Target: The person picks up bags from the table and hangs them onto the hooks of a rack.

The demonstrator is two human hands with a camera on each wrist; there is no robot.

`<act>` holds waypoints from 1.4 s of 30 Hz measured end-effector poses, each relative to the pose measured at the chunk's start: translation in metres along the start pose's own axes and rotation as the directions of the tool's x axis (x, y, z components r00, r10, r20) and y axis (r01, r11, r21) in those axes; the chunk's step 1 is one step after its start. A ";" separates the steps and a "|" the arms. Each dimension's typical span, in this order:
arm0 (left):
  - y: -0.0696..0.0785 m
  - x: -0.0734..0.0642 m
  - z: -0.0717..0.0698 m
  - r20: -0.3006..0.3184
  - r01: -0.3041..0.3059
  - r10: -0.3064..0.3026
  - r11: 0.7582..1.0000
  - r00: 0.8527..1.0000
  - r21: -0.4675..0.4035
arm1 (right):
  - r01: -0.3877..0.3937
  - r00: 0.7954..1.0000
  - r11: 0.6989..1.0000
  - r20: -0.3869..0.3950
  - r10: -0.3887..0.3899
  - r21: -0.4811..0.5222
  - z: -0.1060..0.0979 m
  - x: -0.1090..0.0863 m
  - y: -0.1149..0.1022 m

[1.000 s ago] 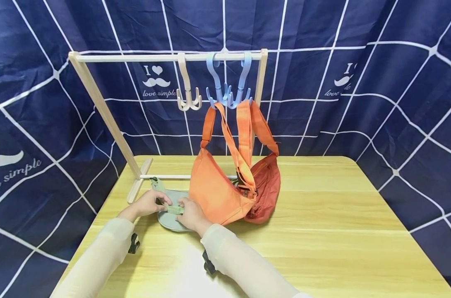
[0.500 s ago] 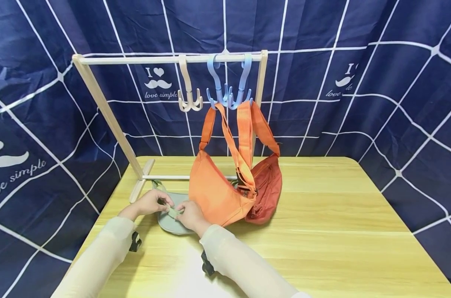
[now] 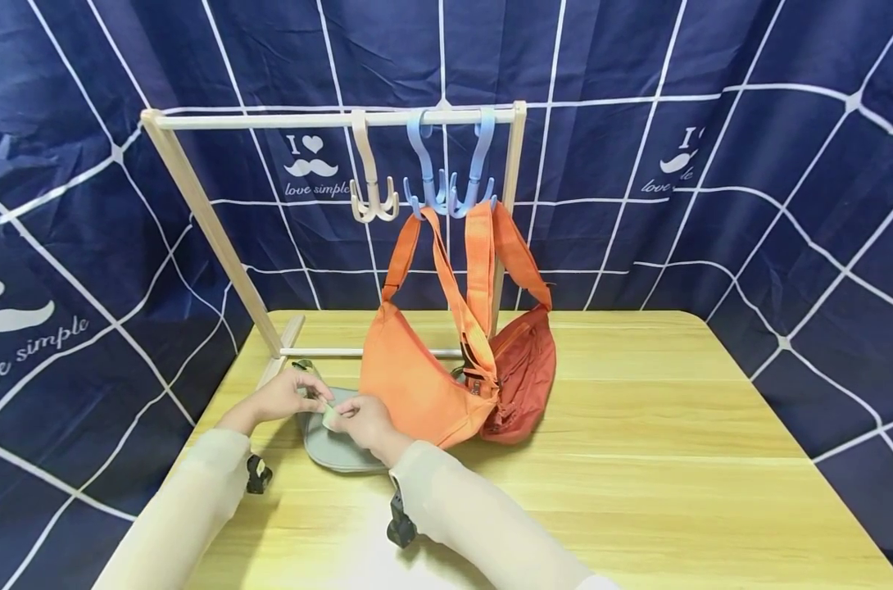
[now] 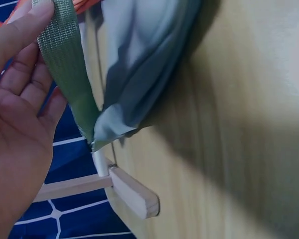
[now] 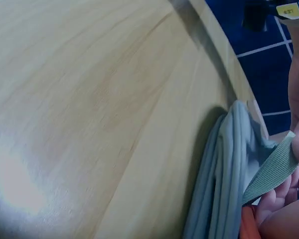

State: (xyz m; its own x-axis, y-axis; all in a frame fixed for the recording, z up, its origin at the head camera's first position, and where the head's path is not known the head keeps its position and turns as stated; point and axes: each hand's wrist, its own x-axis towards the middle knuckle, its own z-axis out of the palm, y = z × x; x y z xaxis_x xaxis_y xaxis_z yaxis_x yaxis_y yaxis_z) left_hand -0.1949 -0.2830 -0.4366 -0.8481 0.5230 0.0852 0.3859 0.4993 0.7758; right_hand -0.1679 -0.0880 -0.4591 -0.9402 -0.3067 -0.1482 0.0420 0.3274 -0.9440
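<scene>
A grey-green bag (image 3: 336,451) lies on the table beside the orange bag, partly covered by it and by my hands. Its green strap (image 4: 67,55) rises from one end of the bag in the left wrist view. Thumb and fingers of my left hand (image 3: 287,397) pinch this strap. My right hand (image 3: 373,424) pinches the webbing close to the left fingertips, above the bag. In the right wrist view the strap (image 5: 274,172) runs from the folded bag (image 5: 226,169) up to the fingers.
A wooden rack (image 3: 218,238) carries one cream hook (image 3: 373,184) and two blue hooks (image 3: 428,172). An orange bag (image 3: 417,377) and a dark red bag (image 3: 523,377) hang by orange straps from the blue hooks, low over the wooden table (image 3: 675,451).
Both hands have shifted slightly left, with the strap lifted between them. The grey-green bag has slid a little left and nearer, and the orange bag has swung slightly left.
</scene>
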 end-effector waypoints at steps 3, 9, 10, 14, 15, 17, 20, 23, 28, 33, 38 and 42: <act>0.001 -0.002 -0.005 -0.007 -0.008 0.008 1.000 1.000 -0.018 | -0.010 1.000 0.997 0.006 0.010 0.071 0.001 -0.001 -0.005; 0.005 -0.006 -0.016 0.003 -0.059 0.059 0.997 0.998 -0.040 | -0.021 0.999 0.989 0.047 0.014 0.150 0.001 -0.001 -0.016; 0.006 -0.007 -0.018 0.010 -0.063 0.064 0.997 0.998 -0.035 | -0.020 0.998 0.988 0.055 0.011 0.154 0.001 0.000 -0.017; 0.014 -0.010 -0.028 0.058 -0.060 0.061 0.998 0.996 -0.029 | 0.005 0.997 0.990 0.075 -0.016 0.140 0.000 0.000 -0.024; 0.017 -0.011 -0.030 0.072 -0.057 0.059 0.998 0.996 -0.028 | 0.018 0.997 0.990 0.077 -0.029 0.137 0.000 0.000 -0.026; 0.022 -0.012 -0.034 0.101 -0.061 0.064 0.998 0.993 -0.032 | 0.046 0.995 0.991 0.085 -0.057 0.122 -0.002 -0.001 -0.030; 0.029 -0.015 -0.040 0.132 -0.072 0.077 0.997 0.988 -0.040 | 0.082 0.990 0.991 0.103 -0.092 0.105 -0.004 -0.002 -0.037; 0.038 -0.018 -0.047 0.162 -0.045 0.056 0.996 0.985 -0.071 | 0.110 0.985 0.989 0.124 -0.121 0.095 -0.006 -0.003 -0.045; 0.047 -0.022 -0.055 0.197 0.022 0.002 0.993 0.980 -0.120 | 0.156 0.972 0.982 0.158 -0.171 0.106 -0.010 -0.006 -0.058; 0.055 -0.027 -0.062 0.190 0.012 0.015 0.990 0.982 -0.141 | 0.181 0.966 0.978 0.166 -0.196 0.102 -0.012 -0.006 -0.069; 0.065 -0.029 -0.069 0.176 -0.030 0.062 0.984 0.982 -0.178 | 0.214 0.959 0.969 0.165 -0.232 0.121 -0.013 -0.006 -0.082; 0.071 -0.030 -0.074 0.175 -0.072 0.111 0.973 0.978 -0.218 | 0.246 0.947 0.958 0.173 -0.270 0.151 -0.015 -0.007 -0.092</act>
State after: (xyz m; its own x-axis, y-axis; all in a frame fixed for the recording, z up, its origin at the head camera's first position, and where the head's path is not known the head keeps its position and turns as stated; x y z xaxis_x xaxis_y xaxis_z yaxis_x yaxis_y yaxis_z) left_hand -0.1691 -0.3142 -0.3377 -0.7234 0.6878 0.0602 0.3572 0.2983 0.8851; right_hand -0.1705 -0.1023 -0.3671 -0.8435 -0.5333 0.0640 -0.1401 0.1033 -0.9847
